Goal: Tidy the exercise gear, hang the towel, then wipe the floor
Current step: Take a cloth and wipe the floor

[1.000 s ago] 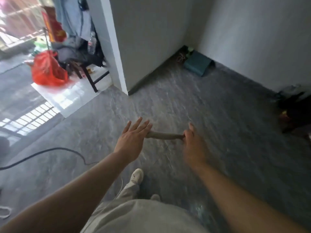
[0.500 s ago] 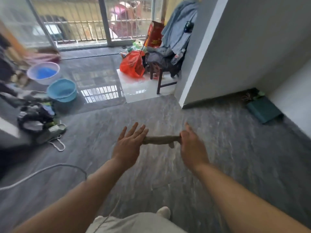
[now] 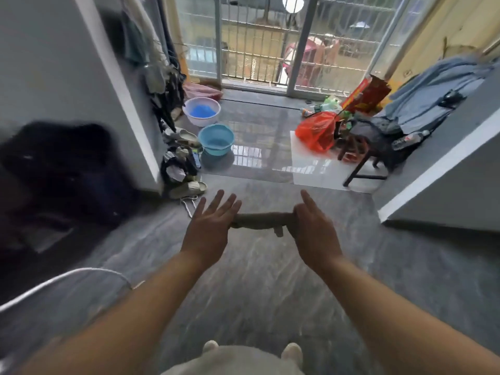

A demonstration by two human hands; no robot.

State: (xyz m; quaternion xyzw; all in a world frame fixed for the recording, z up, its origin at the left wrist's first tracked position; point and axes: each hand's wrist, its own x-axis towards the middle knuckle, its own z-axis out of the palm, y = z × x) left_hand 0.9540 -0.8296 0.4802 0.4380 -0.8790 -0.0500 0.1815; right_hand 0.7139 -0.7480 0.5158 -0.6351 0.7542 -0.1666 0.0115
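Grey marbled floor (image 3: 257,293) runs between pale walls (image 3: 54,63) to a barred, daylit glass door (image 3: 270,50).
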